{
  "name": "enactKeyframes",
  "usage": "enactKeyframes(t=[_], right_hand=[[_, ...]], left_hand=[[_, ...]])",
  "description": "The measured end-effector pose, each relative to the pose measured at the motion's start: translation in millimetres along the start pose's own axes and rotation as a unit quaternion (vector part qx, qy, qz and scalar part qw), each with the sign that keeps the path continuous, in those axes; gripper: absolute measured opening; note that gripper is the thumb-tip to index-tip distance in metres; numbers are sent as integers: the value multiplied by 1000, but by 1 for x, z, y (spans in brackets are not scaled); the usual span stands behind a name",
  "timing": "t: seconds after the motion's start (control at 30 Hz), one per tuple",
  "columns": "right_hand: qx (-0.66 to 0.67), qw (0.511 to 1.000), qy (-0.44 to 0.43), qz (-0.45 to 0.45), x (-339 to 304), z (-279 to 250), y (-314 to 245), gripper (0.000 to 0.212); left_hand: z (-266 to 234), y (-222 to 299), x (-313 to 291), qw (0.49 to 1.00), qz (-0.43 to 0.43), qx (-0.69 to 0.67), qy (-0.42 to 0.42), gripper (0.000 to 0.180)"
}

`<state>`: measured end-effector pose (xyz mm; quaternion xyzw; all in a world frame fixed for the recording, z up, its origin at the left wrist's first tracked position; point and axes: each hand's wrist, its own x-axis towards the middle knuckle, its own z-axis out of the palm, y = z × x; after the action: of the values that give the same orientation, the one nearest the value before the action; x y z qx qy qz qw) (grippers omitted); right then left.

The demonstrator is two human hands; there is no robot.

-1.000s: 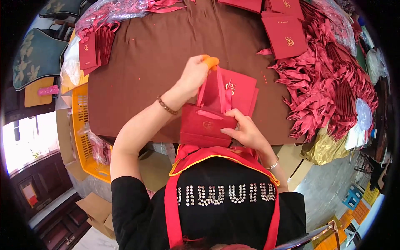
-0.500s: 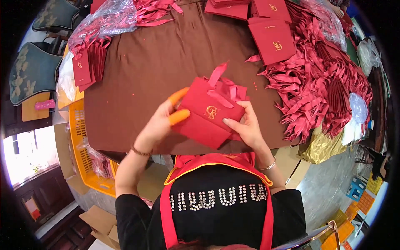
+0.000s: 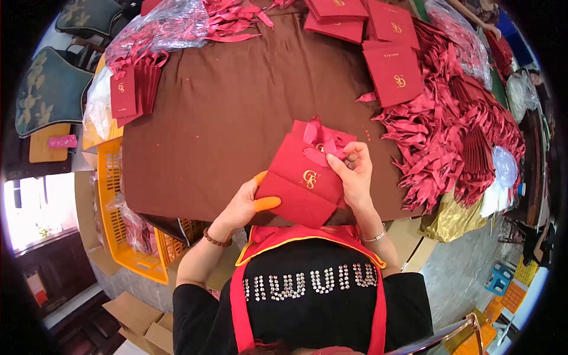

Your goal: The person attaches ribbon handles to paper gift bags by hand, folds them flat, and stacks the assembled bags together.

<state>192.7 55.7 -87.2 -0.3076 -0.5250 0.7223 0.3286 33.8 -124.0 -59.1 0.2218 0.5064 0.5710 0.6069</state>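
A red paper gift bag (image 3: 291, 174) with a gold emblem is held tilted in front of me, above the near edge of the table. My left hand (image 3: 239, 207) grips its left edge, with orange finger cots on the thumb and forefinger. At the bag's upper right, my right hand (image 3: 357, 177) pinches the red ribbon (image 3: 316, 156) between thumb and fingers. More red ribbon and a second emblem show behind the front panel; whether that is another bag I cannot tell.
A brown cloth covers the table (image 3: 236, 100). Flat red bags (image 3: 390, 71) and a heap of ribboned bags (image 3: 426, 142) lie on the right. More bags (image 3: 133, 89) stand at the left beside clear plastic (image 3: 160, 29). A yellow crate (image 3: 112, 225) sits left of the table.
My right hand has gone from the bag's right edge up to its ribbon. The bag has come slightly nearer me, still in my left hand. The camera view has shifted a little.
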Motion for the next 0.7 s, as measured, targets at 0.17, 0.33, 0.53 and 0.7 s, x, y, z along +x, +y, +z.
enactKeyframes(t=[0.17,0.33,0.53,0.7], right_hand=[[-57,994,-55,75,8,31,-10,34],[-57,992,-89,69,26,11,-8,23],[-89,992,-80,46,27,2,-3,15],[-113,993,-34,23,30,7,0,11]], left_hand=[[-22,25,-20,996,39,-30,75,59],[-86,102,-70,970,86,137,181,55],[-154,183,-116,797,227,398,393,53],[-255,200,-42,398,257,674,566,46]])
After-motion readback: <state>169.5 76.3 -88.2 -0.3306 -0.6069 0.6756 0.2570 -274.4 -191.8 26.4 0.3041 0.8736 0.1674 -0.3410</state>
